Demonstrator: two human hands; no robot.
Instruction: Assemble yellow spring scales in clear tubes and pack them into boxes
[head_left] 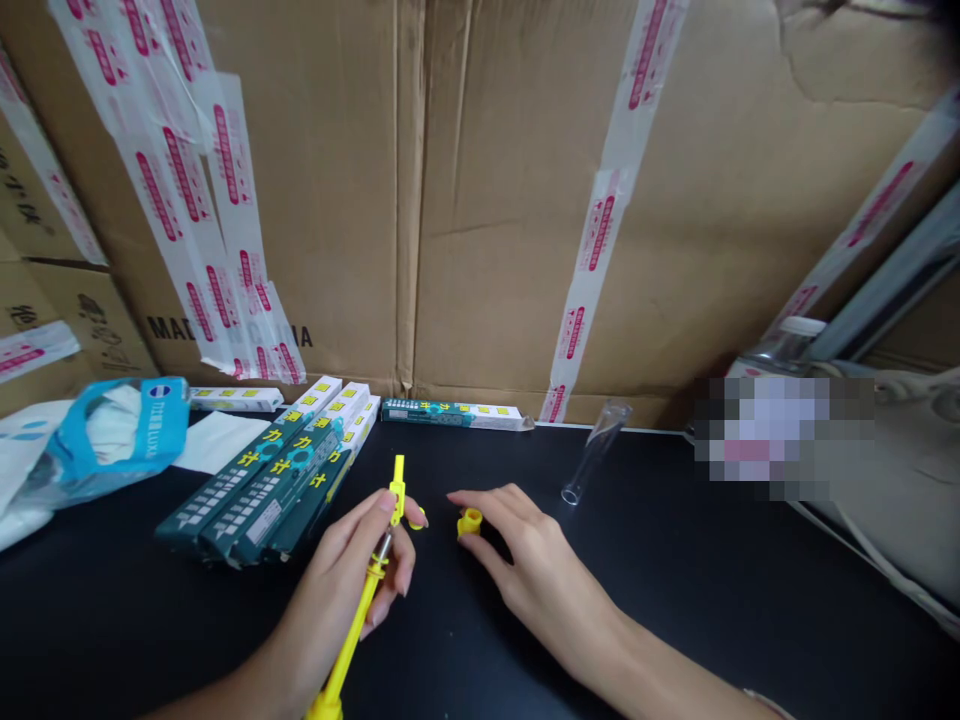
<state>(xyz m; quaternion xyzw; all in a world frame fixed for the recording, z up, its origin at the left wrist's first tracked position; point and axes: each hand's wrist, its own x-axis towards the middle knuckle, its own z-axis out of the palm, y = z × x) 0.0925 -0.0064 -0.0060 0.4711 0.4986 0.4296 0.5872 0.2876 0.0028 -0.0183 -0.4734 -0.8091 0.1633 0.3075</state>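
My left hand (352, 570) is closed around a long yellow plastic rod (367, 600) with a metal spring part near its upper end; the rod points up and away from me over the black table (675, 600). My right hand (525, 560) reaches over the table with its fingers spread, thumb and forefinger touching a small yellow cap (469, 521) that lies on the surface. A second tiny yellow piece (417, 520) sits just beside the rod's tip. A clear plastic tube (596, 452) lies further back to the right.
Three dark green and white long boxes (277, 475) lie stacked side by side at the left, one more (454, 412) at the back. A blue-and-white bag (112, 435) sits far left. Taped cardboard boxes (480, 200) wall the back. A bottle (784, 345) and beige cloth (900, 470) are at right.
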